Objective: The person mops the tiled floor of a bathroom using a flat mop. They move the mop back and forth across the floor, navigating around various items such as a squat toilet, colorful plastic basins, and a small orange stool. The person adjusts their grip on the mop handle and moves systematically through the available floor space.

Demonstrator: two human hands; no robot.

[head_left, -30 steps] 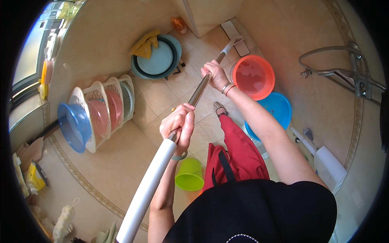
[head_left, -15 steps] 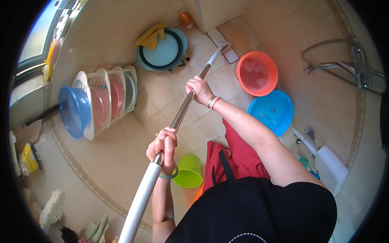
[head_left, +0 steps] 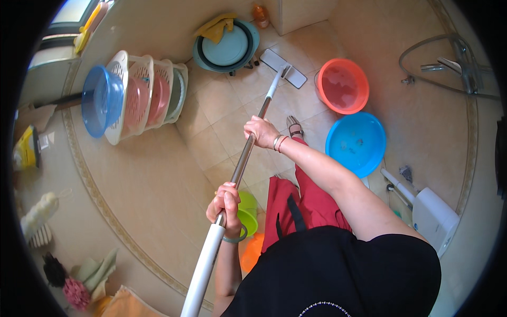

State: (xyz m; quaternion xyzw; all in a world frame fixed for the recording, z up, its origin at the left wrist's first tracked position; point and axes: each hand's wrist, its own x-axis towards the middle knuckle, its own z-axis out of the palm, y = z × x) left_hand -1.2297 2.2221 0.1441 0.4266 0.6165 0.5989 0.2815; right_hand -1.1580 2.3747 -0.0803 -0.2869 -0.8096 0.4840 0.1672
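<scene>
Left hand (head_left: pixel 224 207), right hand (head_left: pixel 260 131): fingers clamped around mop handle (head_left: pixel 243 162); mop head (head_left: pixel 297 79) on tiled floor (head_left: pixel 222 137), near red bucket (head_left: pixel 363 87).

Mop (head_left: pixel 242 164) is finished in white and silver. Floor (head_left: pixel 222 100) is tiled in beige, marked with a grid. Tub (head_left: pixel 362 87) is coloured orange-red; floor basin (head_left: pixel 349 161), blue; bucket (head_left: pixel 246 214), lime green. Trousers (head_left: pixel 318 207) are coloured red; shirt (head_left: pixel 338 269), black; cloth (head_left: pixel 216 30), mustard yellow.

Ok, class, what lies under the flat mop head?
Floor tiles show around the mop head, which seems to rest on them. Its underside, and whatever is directly beneath it, are covered, so we cannot see them.
</scene>
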